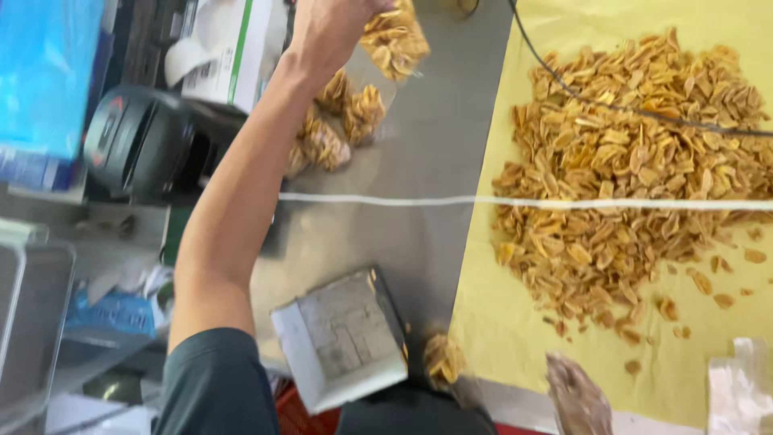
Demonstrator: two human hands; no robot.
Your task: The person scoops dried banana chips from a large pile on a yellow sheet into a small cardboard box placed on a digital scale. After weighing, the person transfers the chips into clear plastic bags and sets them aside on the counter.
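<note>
— What lies nearest along the steel table's (419, 161) near edge?

— A small digital scale (342, 338) with a grey square platform, and just beside it a little clear bag of chips (443, 358). At the near right a blurred hand (576, 395) reaches onto the yellow paper sheet (491, 322); its fingers are too smeared to tell whether they are spread or closed. A crumpled clear bag (741, 391) lies at the near right corner.

— And on that sheet?

— One broad loose heap of fried banana chips (628, 161), with strays at its near side. A black cable (644, 109) and a white cord (523, 201) run across it.

— Further back?

— The left hand (326, 28), arm stretched across the bare steel, has its fingers clamped on a clear bag of chips (394, 40) at the far edge. About three filled bags (334, 121) sit just below it.

— Off the left edge?

— A black rounded appliance (137, 141), a white-and-green carton (221, 48), and a blue package (44, 76).
</note>
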